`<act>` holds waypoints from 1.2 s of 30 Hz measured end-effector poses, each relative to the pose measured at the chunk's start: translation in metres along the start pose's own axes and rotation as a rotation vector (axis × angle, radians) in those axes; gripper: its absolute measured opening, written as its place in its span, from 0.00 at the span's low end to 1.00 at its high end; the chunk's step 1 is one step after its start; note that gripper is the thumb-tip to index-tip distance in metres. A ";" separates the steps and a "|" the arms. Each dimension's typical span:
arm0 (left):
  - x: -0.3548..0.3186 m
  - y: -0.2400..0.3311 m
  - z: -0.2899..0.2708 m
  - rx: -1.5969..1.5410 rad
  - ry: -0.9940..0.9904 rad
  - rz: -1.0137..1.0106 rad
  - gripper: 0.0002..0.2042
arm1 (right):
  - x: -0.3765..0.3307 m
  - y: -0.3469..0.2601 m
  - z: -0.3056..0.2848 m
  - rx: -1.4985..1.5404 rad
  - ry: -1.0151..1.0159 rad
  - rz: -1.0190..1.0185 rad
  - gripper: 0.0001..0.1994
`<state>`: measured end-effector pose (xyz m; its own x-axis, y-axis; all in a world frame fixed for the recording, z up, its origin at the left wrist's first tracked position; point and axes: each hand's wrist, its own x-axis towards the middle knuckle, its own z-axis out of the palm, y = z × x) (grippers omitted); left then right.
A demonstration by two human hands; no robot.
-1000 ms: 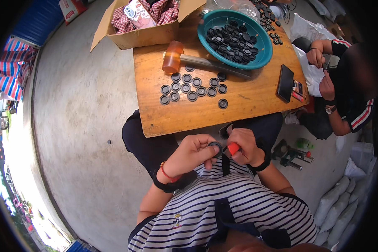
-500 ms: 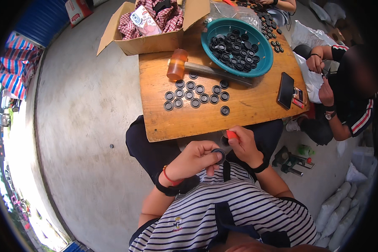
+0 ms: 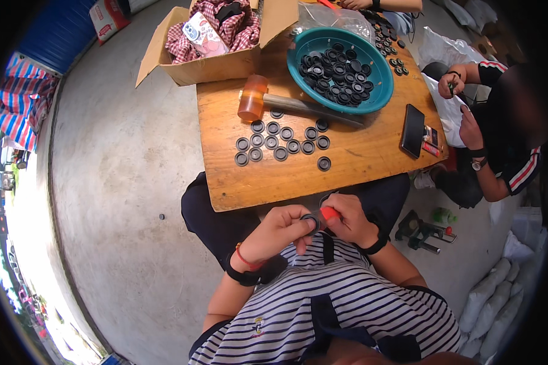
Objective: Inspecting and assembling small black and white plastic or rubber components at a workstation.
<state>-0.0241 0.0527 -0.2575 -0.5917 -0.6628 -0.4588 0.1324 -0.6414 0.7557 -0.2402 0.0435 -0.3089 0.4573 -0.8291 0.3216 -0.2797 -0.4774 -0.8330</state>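
Note:
Above my lap, just off the near table edge, my left hand (image 3: 276, 232) pinches a small black round disc with a raised rim (image 3: 311, 224) between thumb and fingers. My right hand (image 3: 354, 224) is closed around a red-handled tool (image 3: 329, 213), whose working end is too blurred to make out. The tool's end sits close beside the disc; whether they touch I cannot tell. On the wooden table (image 3: 268, 188) in front of me lie several similar black discs (image 3: 280, 154), loosely grouped, one of them (image 3: 324, 163) apart on the right.
Beyond the discs lies a mallet with an amber head (image 3: 252, 98), beside a teal basin (image 3: 383, 91) of black discs. A cardboard box (image 3: 216, 68) holds checked cloth. A phone (image 3: 413, 131) rests at the right edge. A co-worker (image 3: 499, 121) sits to the right; another person's hand (image 3: 356, 3) shows at the far end.
My right hand has moved left with the red-handled tool, bringing it up to the disc. My left hand keeps its pinch on the disc. The view has shifted slightly.

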 end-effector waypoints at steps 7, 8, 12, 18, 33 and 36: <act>0.011 -0.007 -0.004 0.304 0.064 -0.047 0.07 | -0.008 0.001 0.006 0.662 -0.009 0.441 0.12; 0.014 -0.011 -0.006 0.343 0.080 -0.063 0.08 | -0.008 0.000 0.010 0.661 -0.001 0.436 0.12; 0.025 -0.033 -0.012 0.218 0.144 -0.032 0.11 | -0.007 0.009 0.016 0.587 -0.066 0.555 0.11; 0.041 -0.045 -0.030 0.221 0.265 0.059 0.12 | 0.007 0.026 0.012 0.696 -0.037 0.774 0.10; 0.063 -0.036 -0.064 0.852 0.928 0.484 0.17 | 0.113 0.091 -0.006 -0.691 -0.129 0.426 0.11; 0.063 -0.050 -0.058 0.908 0.814 0.499 0.18 | 0.112 0.084 -0.008 -0.676 -0.056 0.406 0.12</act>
<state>-0.0223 0.0203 -0.3509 0.0525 -0.9973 0.0517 -0.5709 0.0125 0.8209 -0.2194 -0.0916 -0.3390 0.2467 -0.9690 0.0127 -0.8778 -0.2291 -0.4206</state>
